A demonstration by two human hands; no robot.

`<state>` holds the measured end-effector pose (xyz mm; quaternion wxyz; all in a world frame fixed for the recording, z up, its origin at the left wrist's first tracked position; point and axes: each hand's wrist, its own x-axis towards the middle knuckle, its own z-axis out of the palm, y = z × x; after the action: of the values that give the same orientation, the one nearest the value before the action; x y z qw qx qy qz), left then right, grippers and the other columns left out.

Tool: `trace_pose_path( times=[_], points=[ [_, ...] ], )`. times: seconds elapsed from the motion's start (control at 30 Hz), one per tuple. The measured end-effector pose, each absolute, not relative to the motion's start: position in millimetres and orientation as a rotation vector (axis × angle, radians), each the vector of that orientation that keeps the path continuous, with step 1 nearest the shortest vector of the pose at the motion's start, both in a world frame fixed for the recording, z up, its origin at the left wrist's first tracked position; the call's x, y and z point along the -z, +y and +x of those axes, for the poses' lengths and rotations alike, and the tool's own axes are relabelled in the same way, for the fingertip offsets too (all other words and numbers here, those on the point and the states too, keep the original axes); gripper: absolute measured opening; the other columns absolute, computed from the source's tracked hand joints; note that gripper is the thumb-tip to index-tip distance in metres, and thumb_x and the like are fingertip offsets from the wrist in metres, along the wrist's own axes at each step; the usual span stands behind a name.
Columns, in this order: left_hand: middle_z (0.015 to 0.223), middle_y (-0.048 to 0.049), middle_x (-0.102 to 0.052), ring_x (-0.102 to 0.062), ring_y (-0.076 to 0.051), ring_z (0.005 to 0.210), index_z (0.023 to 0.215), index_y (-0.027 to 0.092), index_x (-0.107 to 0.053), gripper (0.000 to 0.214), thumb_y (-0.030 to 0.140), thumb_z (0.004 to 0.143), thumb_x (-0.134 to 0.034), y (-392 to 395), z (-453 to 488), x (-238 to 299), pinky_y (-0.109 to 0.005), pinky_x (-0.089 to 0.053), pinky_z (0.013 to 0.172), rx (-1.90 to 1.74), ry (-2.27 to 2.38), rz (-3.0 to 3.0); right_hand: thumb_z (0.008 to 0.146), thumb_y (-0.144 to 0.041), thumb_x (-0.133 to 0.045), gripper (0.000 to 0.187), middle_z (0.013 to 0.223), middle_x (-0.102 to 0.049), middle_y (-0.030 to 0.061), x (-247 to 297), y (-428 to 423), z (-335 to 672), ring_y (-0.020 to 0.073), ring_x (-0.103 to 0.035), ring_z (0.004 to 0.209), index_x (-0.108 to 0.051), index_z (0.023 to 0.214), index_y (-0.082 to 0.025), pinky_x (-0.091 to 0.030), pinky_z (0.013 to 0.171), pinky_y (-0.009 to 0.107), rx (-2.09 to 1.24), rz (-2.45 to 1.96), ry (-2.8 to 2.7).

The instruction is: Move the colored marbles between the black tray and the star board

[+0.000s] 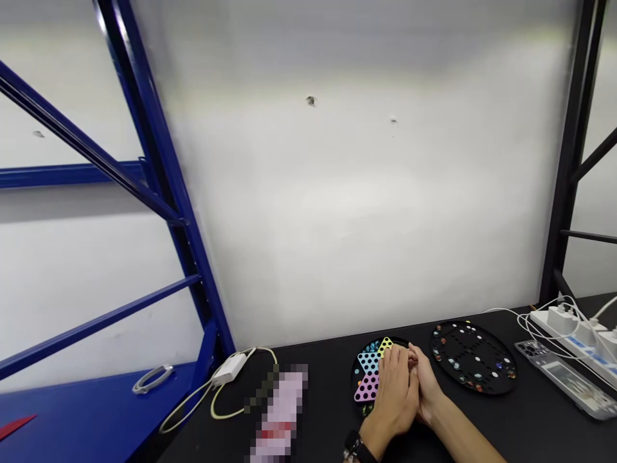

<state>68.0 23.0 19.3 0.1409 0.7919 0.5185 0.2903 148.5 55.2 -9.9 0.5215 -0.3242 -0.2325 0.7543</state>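
A round Chinese-checkers board (pixel 369 373) with blue, yellow and pink triangles lies on the black table (pixel 328 437). My left hand (pixel 394 392), a dark watch on its wrist, rests flat over the board with fingers stretched out. My right hand (pixel 423 381) lies against it on the right, fingers curled toward the board's middle; what they pinch, if anything, is hidden. A second round black tray (pixel 473 357) holding several small coloured marbles sits just right of my hands.
A white charger with a coiled cable (pixel 226 372) lies at the left. A power strip with plugs (pixel 578 331) and a phone (pixel 563 381) are at the right edge. Blue shelf frame (pixel 159 167) stands left, black frame (pixel 571 148) right, white wall behind.
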Motion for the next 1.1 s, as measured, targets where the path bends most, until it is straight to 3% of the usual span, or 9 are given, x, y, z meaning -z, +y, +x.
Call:
trace_pose_path(
  times=[0.13,0.2,0.3,0.4,0.57,0.9,1.1],
  points=[
    [0.121,-0.0076,-0.058,-0.051,-0.024,0.113,0.115,0.024,-0.054,0.029,0.021,0.091,-0.037,25.5,53.3,-32.9,-0.039,-0.038,0.100,-0.953,1.406,2.295,0.092,-0.055,-0.040,0.044,0.050,-0.054,-0.0011,7.6,55.4,155.8,0.0088,-0.043,0.035,-0.052,0.068,-0.020,-0.021,0.033,0.018,-1.963,-0.763,-0.400],
    [0.115,-0.0063,-0.061,-0.054,-0.023,0.108,0.107,0.025,-0.058,0.027,0.024,0.094,-0.034,32.2,31.6,-37.8,-0.037,-0.040,0.096,-1.010,1.473,2.261,0.095,-0.053,-0.037,0.048,0.048,-0.053,-0.0004,6.8,56.6,161.2,0.0069,-0.040,0.033,-0.054,0.067,-0.018,-0.013,0.032,0.016,-1.979,-0.784,-0.374],
    [0.099,-0.0017,-0.065,-0.060,-0.018,0.093,0.095,0.024,-0.061,0.023,0.023,0.094,-0.038,43.2,-9.6,-34.8,-0.028,-0.043,0.083,-0.744,1.723,2.216,0.097,-0.049,-0.033,0.051,0.052,-0.057,0.0030,5.6,57.7,167.6,0.0060,-0.042,0.033,-0.057,0.068,-0.014,-0.014,0.031,0.014,-1.943,-0.790,-0.335],
    [0.090,-0.0004,-0.065,-0.061,-0.018,0.089,0.085,0.023,-0.066,0.015,0.020,0.086,-0.051,47.3,-42.2,-23.8,-0.026,-0.042,0.078,-0.453,1.878,2.189,0.098,-0.046,-0.033,0.052,0.052,-0.058,0.0034,4.5,57.1,170.9,0.0052,-0.041,0.032,-0.058,0.067,-0.013,-0.013,0.030,0.014,-1.939,-0.782,-0.333],
    [0.092,0.0015,-0.067,-0.063,-0.017,0.091,0.092,0.030,-0.072,0.017,0.026,0.085,-0.058,46.6,-56.4,-15.5,-0.024,-0.042,0.072,-0.360,1.855,2.171,0.097,-0.045,-0.035,0.049,0.053,-0.056,0.0023,3.7,54.8,173.3,0.0048,-0.039,0.032,-0.058,0.069,-0.013,-0.013,0.029,0.014,-1.946,-0.780,-0.351],
    [0.098,-0.0011,-0.068,-0.064,-0.019,0.095,0.091,0.025,-0.068,0.014,0.022,0.088,-0.055,44.1,-43.6,-16.8,-0.027,-0.042,0.081,-0.292,1.935,2.246,0.098,-0.050,-0.030,0.056,0.053,-0.057,0.0034,3.9,52.4,174.8,0.0047,-0.037,0.033,-0.061,0.070,-0.013,-0.015,0.029,0.014,-1.978,-0.776,-0.430],
    [0.100,-0.0032,-0.065,-0.061,-0.020,0.097,0.093,0.021,-0.062,0.012,0.022,0.093,-0.050,43.3,-42.0,-17.4,-0.028,-0.042,0.084,-0.334,1.956,2.276,0.094,-0.049,-0.044,0.048,0.051,-0.058,0.0020,4.5,53.5,172.9,0.0033,-0.035,0.031,-0.062,0.068,-0.012,-0.012,0.030,0.013,-2.002,-0.774,-0.525]
  ],
)
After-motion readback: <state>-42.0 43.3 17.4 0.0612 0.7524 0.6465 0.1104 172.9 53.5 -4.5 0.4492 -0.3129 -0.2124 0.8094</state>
